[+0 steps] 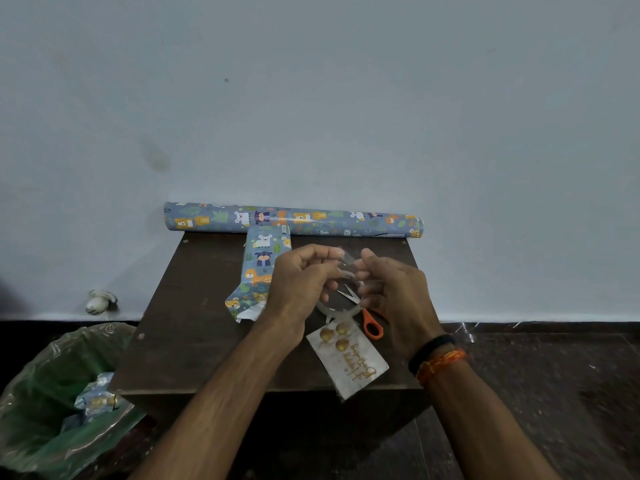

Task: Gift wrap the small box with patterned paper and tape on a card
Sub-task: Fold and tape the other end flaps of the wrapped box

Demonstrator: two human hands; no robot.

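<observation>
Card (347,359) nearest, at bench (194,306) front edge, gold lettering up. Above it both hands grip clear tape roll (337,308): left hand (298,282) curled round ring, right hand (391,289) pinching pulled tape end. Orange-handled scissors (367,317) beneath. Wrapped box (258,271) left of hands; paper roll (294,220) along wall.
</observation>
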